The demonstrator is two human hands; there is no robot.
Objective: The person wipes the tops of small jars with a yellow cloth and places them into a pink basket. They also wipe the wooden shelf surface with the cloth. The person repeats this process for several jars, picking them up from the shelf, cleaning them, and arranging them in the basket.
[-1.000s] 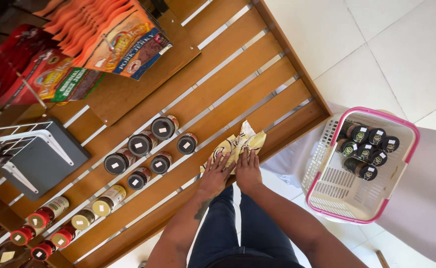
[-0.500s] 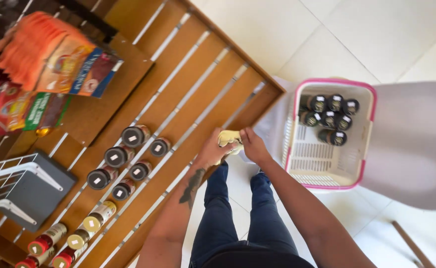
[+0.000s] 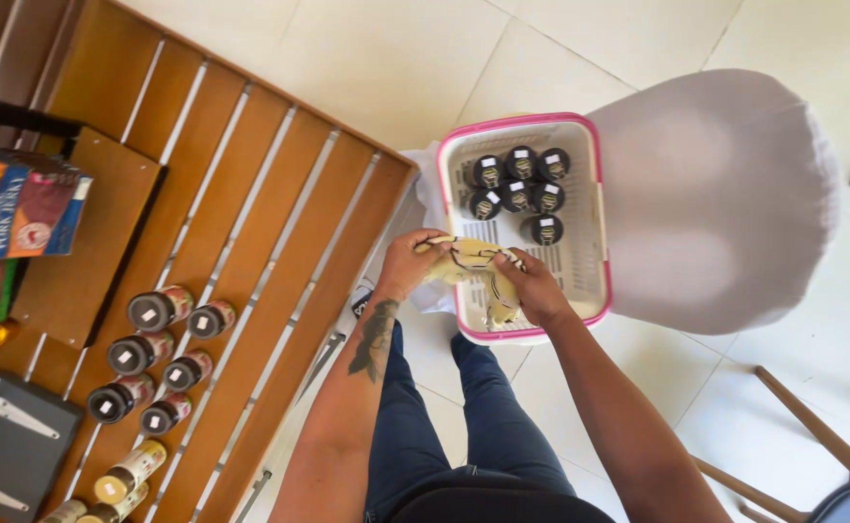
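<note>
Left hand (image 3: 408,263) and right hand (image 3: 533,288) both pinching yellow cloth (image 3: 470,263), held over near-left corner of pink-rimmed basket (image 3: 594,203). Dark-lidded jars (image 3: 519,189) fill basket's far end. Orange-and-blue snack packet (image 3: 18,201) far left; jars (image 3: 154,353) on wooden shelf (image 3: 280,184).

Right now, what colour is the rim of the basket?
Pink, on a cream-white basket; the head view shows it best.

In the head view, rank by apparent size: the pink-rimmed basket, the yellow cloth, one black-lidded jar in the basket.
1. Pink-rimmed basket, clearly largest.
2. Yellow cloth, held between both hands.
3. Black-lidded jar, smallest.
</note>
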